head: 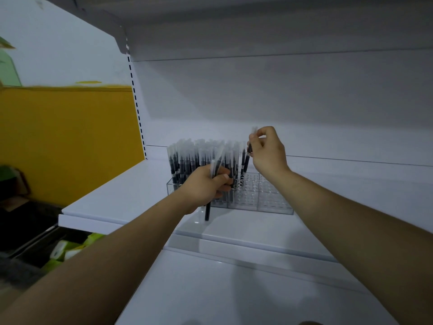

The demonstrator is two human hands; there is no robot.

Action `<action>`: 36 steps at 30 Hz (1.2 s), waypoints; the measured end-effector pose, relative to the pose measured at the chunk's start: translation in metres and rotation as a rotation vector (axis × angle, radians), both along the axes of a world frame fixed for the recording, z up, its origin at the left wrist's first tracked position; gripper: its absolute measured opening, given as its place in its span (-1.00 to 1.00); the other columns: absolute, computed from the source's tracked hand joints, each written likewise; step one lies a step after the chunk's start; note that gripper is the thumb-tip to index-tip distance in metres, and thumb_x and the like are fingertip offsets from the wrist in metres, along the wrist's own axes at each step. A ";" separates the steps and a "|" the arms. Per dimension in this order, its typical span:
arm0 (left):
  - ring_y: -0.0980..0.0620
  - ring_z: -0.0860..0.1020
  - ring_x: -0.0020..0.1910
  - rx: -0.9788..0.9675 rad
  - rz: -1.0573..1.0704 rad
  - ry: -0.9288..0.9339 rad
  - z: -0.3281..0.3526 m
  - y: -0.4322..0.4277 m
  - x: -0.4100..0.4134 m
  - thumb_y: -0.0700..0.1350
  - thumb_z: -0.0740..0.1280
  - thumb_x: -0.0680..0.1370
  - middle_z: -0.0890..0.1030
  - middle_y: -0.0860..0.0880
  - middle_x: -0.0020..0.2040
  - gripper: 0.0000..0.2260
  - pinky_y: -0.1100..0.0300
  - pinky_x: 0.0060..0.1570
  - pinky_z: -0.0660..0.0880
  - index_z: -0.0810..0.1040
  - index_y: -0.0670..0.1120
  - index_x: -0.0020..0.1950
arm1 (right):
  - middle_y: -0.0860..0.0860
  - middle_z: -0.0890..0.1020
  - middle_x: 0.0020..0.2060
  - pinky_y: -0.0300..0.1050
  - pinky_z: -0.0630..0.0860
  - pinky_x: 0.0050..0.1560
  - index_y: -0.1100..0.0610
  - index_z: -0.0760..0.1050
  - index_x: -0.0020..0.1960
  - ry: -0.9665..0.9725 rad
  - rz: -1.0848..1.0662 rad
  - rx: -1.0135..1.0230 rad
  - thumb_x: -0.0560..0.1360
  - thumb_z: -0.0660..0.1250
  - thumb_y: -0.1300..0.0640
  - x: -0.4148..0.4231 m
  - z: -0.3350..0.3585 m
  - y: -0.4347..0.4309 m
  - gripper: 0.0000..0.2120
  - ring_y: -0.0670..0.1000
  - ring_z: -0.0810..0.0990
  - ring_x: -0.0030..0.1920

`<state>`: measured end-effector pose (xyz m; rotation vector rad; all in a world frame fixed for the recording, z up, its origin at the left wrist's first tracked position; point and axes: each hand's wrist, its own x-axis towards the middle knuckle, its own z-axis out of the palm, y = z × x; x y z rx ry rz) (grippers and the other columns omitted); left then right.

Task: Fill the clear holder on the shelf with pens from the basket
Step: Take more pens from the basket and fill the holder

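Observation:
A clear holder [264, 200] with a grid of round holes stands on the white shelf [121, 193]. Its left part is packed with several upright black pens with frosted caps [187, 156]; the right part shows bare holes. My left hand [208, 184] grips a small bunch of pens [207, 211] in front of the holder, their black ends pointing down. My right hand [267, 151] pinches a single pen [248, 148] by its cap, held upright just above the holes beside the filled rows. The basket is out of view.
An upper shelf [257, 26] overhangs the workspace. A yellow wall panel [70, 141] lies to the left. Below the shelf's left edge, green and white packages [70, 249] sit in a dark bin. A clear strip [234, 240] runs along the shelf's front edge.

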<state>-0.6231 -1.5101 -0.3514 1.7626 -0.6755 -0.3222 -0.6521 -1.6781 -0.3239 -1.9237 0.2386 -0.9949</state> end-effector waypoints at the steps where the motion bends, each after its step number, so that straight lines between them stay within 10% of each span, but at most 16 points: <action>1: -0.02 0.62 0.02 0.000 -0.001 0.001 0.000 0.000 0.001 -0.17 0.19 0.64 0.62 -0.02 -0.01 -0.88 0.05 0.10 0.54 0.49 -0.10 0.13 | 0.09 0.59 -0.13 0.13 0.59 -0.02 0.10 0.34 0.03 0.004 -0.001 -0.011 0.62 0.18 0.00 0.001 0.001 0.000 -0.84 0.14 0.61 -0.11; 14: 0.02 0.63 -0.01 0.000 -0.005 -0.012 -0.002 0.000 0.005 -0.17 0.20 0.64 0.63 -0.01 -0.01 -0.87 0.12 0.02 0.56 0.49 -0.09 0.14 | 0.01 0.48 -0.33 -0.07 0.42 -0.22 0.18 0.35 0.10 0.173 -0.033 -0.157 0.63 0.15 0.03 0.014 -0.017 0.002 -0.79 0.05 0.47 -0.29; 24: 0.00 0.62 0.00 0.007 -0.014 -0.010 0.004 -0.001 -0.002 -0.18 0.20 0.64 0.62 -0.05 0.02 -0.86 0.10 0.05 0.56 0.48 -0.11 0.18 | 0.02 0.51 -0.10 -0.15 0.39 -0.06 0.17 0.39 0.25 0.330 -0.020 -0.181 0.62 0.18 -0.02 0.004 -0.008 0.001 -0.68 0.03 0.47 -0.11; 36: -0.07 0.59 -0.07 0.015 -0.041 -0.063 0.018 -0.001 -0.017 -0.21 0.19 0.64 0.61 -0.20 0.00 -0.83 -0.03 0.10 0.54 0.50 -0.25 0.15 | -0.02 0.58 0.01 -0.14 0.44 0.13 0.17 0.61 0.13 0.100 0.290 -0.106 0.58 0.28 0.12 -0.029 0.015 0.033 -0.78 -0.03 0.53 0.07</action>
